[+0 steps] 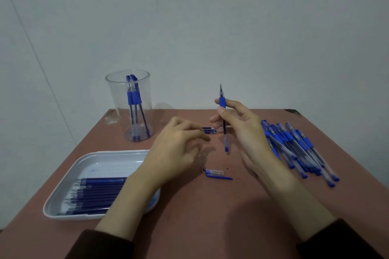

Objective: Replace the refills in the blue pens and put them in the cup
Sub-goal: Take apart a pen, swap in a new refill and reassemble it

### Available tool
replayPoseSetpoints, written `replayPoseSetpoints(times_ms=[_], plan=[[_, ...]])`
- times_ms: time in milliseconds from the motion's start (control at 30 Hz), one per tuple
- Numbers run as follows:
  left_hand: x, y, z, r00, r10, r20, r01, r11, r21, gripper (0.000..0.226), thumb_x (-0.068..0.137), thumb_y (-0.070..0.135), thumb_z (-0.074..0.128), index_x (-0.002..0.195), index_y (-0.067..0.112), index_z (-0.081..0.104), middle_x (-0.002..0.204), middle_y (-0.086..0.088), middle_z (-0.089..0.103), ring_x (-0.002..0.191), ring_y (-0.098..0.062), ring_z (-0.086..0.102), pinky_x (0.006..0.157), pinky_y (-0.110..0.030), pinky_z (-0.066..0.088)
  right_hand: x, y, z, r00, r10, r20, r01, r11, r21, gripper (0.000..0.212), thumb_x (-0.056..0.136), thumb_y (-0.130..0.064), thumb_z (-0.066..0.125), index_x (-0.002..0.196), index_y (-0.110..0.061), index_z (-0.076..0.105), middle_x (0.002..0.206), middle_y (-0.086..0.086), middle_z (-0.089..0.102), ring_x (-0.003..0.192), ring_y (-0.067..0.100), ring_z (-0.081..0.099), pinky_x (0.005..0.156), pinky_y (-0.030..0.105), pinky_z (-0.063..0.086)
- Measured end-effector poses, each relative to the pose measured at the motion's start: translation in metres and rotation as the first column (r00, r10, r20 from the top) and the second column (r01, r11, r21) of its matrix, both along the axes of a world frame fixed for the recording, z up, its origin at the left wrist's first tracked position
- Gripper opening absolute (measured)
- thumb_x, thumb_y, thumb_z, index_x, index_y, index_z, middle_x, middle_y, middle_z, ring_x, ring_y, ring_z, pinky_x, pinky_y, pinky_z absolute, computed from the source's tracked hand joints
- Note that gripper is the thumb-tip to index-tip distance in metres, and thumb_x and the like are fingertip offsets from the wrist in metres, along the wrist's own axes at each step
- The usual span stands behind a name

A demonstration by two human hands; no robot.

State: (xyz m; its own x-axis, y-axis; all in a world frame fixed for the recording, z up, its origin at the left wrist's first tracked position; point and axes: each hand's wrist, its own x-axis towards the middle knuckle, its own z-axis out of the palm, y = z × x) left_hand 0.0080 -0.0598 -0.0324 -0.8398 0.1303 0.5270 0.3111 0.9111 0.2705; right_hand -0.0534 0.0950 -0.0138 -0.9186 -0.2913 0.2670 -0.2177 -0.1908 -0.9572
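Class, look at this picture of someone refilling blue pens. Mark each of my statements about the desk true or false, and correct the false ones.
1. The right hand holds a pen upright. True.
2. The cup lies on its side. False: it stands upright, with pens in it.
3. The tray holds refills. True.
4. The left hand grips a refill. False: no refill shows in it; its fingers are loosely curled above the table.
5. A pile of pens lies right of the right hand. True.
6. The cap on the table sits inside the tray. False: it lies on the table between the hands.
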Motion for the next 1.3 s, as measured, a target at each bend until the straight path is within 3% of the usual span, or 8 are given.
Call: replayPoseSetpoints(times_ms=[133,233,533,733,1000,1067,1167,1300], plan=[[0.006,0.005,0.005,0.948,-0.104,0.302,0.097,0.995,0.037,0.045,0.071,0.017,0.043,0.106,0.027,0.07,0.101,0.013,0.066,0.095,-0.009,0.052,0.077,-0.011,0.037,0.0,0.001,0.001,1.0,0.004,0.003,-0.004,1.0,-0.015,0.019,0.093,-0.017,0.059,0.108,-0.021,0.069,0.075,0.002,0.07,0.069,0.011,0.061,0.066,0.021,0.052],[0.008,0.006,0.007,0.911,-0.119,0.395,0.117,0.993,0.029,0.044,0.076,0.006,0.05,0.108,0.028,0.07,0.101,0.01,0.066,0.091,-0.005,0.056,0.08,-0.019,0.046,0.0,0.001,0.001,1.0,0.003,0.008,-0.003,1.0,-0.025,0.02,0.093,-0.015,0.059,0.11,-0.018,0.068,0.075,0.003,0.069,0.068,0.01,0.061,0.065,0.022,0.053],[0.004,0.004,0.006,0.908,-0.104,0.406,0.104,0.994,0.022,0.016,0.086,0.015,0.064,0.099,0.02,0.072,0.095,0.015,0.065,0.073,0.007,0.053,0.068,0.0,0.037,-0.001,0.0,0.001,1.0,0.003,0.004,-0.003,1.0,-0.015,0.019,0.093,-0.015,0.059,0.11,-0.018,0.068,0.074,0.003,0.069,0.069,0.012,0.06,0.066,0.023,0.053],[0.006,0.006,0.003,0.923,-0.142,0.358,0.099,0.986,0.136,0.025,0.086,0.014,0.058,0.107,0.023,0.07,0.092,0.005,0.071,0.084,-0.006,0.063,0.078,-0.018,0.049,-0.002,0.0,0.0,1.0,-0.007,-0.001,0.007,1.0,-0.007,0.02,0.093,-0.014,0.06,0.112,-0.015,0.067,0.073,0.003,0.068,0.068,0.012,0.059,0.063,0.022,0.052],[0.001,0.006,0.002,0.949,-0.126,0.289,0.074,0.98,0.184,0.012,0.084,0.017,0.068,0.094,0.02,0.074,0.089,0.011,0.07,0.079,0.003,0.059,0.071,-0.005,0.042,-0.002,0.0,0.0,1.0,0.007,-0.012,-0.007,1.0,0.013,0.022,0.092,-0.014,0.06,0.113,-0.014,0.067,0.073,0.003,0.068,0.067,0.013,0.058,0.063,0.02,0.051],[0.0,0.005,0.007,0.983,-0.072,0.171,-0.018,0.88,0.475,0.01,0.083,0.014,0.069,0.091,0.017,0.074,0.078,0.012,0.068,0.068,0.005,0.059,0.066,-0.006,0.043,-0.001,0.0,0.0,1.0,0.007,-0.031,-0.006,0.999,0.036,0.021,0.092,-0.013,0.06,0.112,-0.014,0.068,0.072,0.003,0.068,0.065,0.013,0.056,0.063,0.021,0.05],[0.004,0.002,0.016,0.994,-0.103,0.042,0.002,0.396,0.918,0.016,0.081,0.005,0.068,0.094,0.015,0.07,0.078,0.002,0.07,0.067,-0.002,0.063,0.065,-0.012,0.05,-0.001,-0.001,-0.001,0.995,0.007,-0.104,0.005,0.994,0.112,0.018,0.091,-0.012,0.062,0.108,-0.015,0.069,0.068,0.0,0.065,0.06,0.009,0.053,0.064,0.026,0.047],[0.005,-0.003,0.018,0.993,-0.112,-0.024,0.035,0.103,0.994,0.028,0.082,0.001,0.065,0.107,0.015,0.065,0.087,-0.006,0.069,0.081,-0.01,0.066,0.071,-0.016,0.052,0.001,-0.002,-0.004,0.955,-0.005,-0.297,0.093,0.954,0.284,0.016,0.087,-0.013,0.066,0.095,-0.025,0.072,0.067,-0.005,0.064,0.065,0.01,0.054,0.066,0.024,0.045]])
